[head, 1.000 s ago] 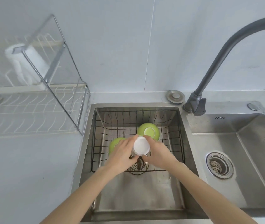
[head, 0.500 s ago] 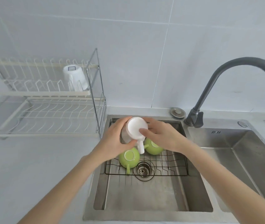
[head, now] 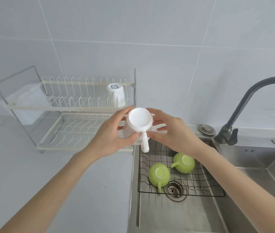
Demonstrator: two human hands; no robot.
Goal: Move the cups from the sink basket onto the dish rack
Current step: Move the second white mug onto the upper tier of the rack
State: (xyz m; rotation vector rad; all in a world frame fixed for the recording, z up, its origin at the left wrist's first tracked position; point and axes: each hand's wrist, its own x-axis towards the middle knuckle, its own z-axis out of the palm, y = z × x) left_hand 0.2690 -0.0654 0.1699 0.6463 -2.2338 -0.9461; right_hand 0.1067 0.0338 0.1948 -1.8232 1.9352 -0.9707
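A white mug [head: 137, 125] is held upside down between both hands, its base facing me and its handle pointing down. My left hand [head: 110, 140] grips its left side, my right hand [head: 170, 132] its right side. The mug hangs over the counter edge, in front of the right end of the two-tier white wire dish rack [head: 83, 108]. Another white cup [head: 116, 96] stands upside down on the rack's upper tier at the right. Two green cups [head: 158, 174] [head: 184, 163] lie upside down in the black wire sink basket [head: 192, 190].
A steel double sink [head: 167, 216] fills the lower right, with a drain [head: 175, 190] under the basket. A dark grey faucet [head: 244, 105] arches at the right. A grey counter [head: 58, 182] lies under the rack. The tiled wall is behind.
Both hands lifted the white mug out of the sink basket and carried it up and left toward the dish rack. The two green cups stayed in the basket.
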